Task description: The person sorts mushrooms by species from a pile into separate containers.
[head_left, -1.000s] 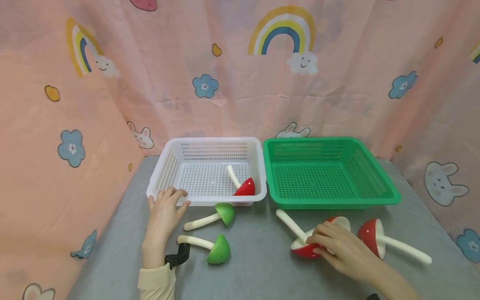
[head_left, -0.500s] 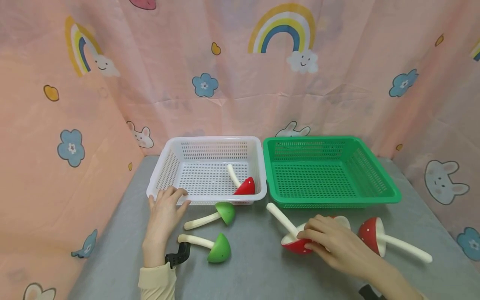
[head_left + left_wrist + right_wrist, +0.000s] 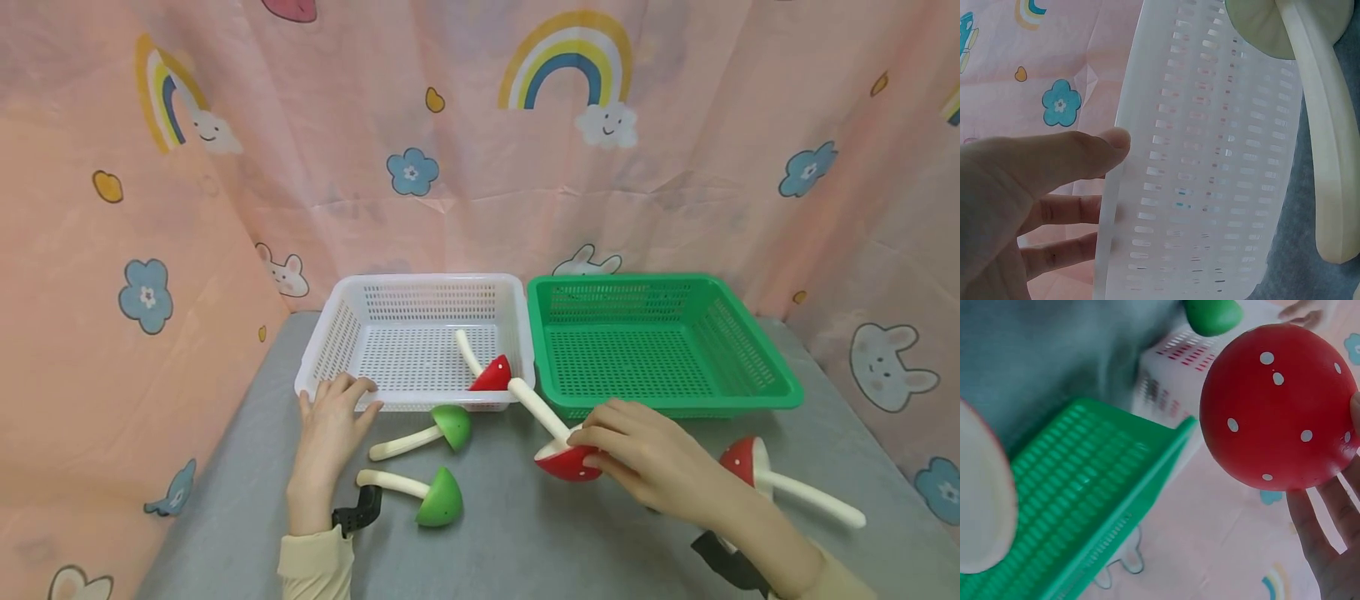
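In the head view, a red mushroom (image 3: 564, 454) is being held by its cap in the right hand (image 3: 652, 467), fingers curled round it, lifted off the grey surface (image 3: 525, 542). Compared with a second ago, it is being carried leftward, its stem now reaching toward the white basket (image 3: 330, 350), where another red mushroom (image 3: 491, 375) is lying. The left hand (image 3: 330, 429) is being kept on that basket's front rim, fingers relaxed and apart. Two green mushrooms (image 3: 438, 496) are lying just beside it; the green basket (image 3: 757, 367) is standing to the right.

In the left wrist view, the white basket (image 3: 1210, 187) is being touched by straight fingers (image 3: 1079, 153).

In the right wrist view, the spotted red mushroom (image 3: 1272, 406) is being clamped between fingers (image 3: 1322, 531).
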Demonstrator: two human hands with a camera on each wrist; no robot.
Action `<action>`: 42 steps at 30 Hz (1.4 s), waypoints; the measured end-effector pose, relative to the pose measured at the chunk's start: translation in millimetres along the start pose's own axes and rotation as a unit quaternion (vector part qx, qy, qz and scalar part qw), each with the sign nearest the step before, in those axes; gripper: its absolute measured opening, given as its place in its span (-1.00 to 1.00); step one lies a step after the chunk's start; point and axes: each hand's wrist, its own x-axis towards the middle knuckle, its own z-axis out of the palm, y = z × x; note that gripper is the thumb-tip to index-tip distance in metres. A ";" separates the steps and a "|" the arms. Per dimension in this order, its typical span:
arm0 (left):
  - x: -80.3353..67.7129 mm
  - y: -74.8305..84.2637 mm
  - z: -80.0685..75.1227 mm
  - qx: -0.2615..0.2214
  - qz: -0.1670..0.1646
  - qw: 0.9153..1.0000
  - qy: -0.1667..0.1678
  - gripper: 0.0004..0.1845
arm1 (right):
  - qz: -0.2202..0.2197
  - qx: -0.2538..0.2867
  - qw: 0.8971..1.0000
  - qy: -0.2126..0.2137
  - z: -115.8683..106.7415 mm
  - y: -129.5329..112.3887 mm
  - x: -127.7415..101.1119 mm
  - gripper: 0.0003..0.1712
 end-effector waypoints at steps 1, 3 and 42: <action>0.0 0.0 -0.1 0.000 0.000 1.000 0.000 -0.77 | 0.002 0.005 1.000 0.000 -0.6 -0.2 4.1 -0.80; -0.1 -0.1 -0.1 0.001 0.000 1.000 0.002 -0.77 | 0.003 0.014 1.000 0.005 -1.1 0.2 12.6 -0.67; 0.4 -1.3 0.9 0.003 0.010 1.000 0.014 -0.80 | 0.278 0.274 0.921 -0.005 100.1 27.0 153.2 -0.70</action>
